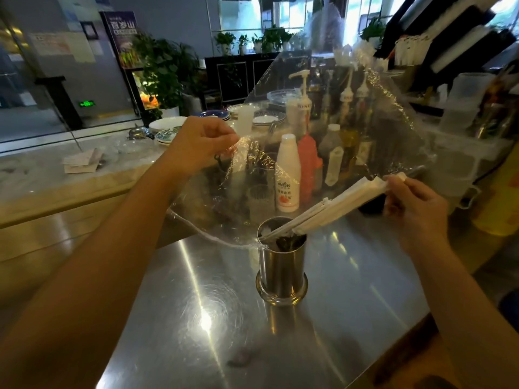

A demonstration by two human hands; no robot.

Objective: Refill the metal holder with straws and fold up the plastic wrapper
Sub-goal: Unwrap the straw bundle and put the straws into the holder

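Note:
A shiny metal holder (281, 272) stands upright on the steel counter (182, 318), right of centre. A bundle of white paper-wrapped straws (334, 207) leans from its mouth up to the right. My right hand (415, 209) grips the bundle's upper end. A large clear plastic wrapper (331, 113) is held up in the air behind the holder, its lower edge touching the holder's rim. My left hand (200, 144) pinches the wrapper's left edge above the counter.
Behind the wrapper stand sauce and syrup bottles, among them a white squeeze bottle (288, 175) and a red one (307, 164). Stacked plates (261, 116) lie further back. Clear plastic containers (460, 108) crowd the right side. A marble ledge (56, 169) runs along the left.

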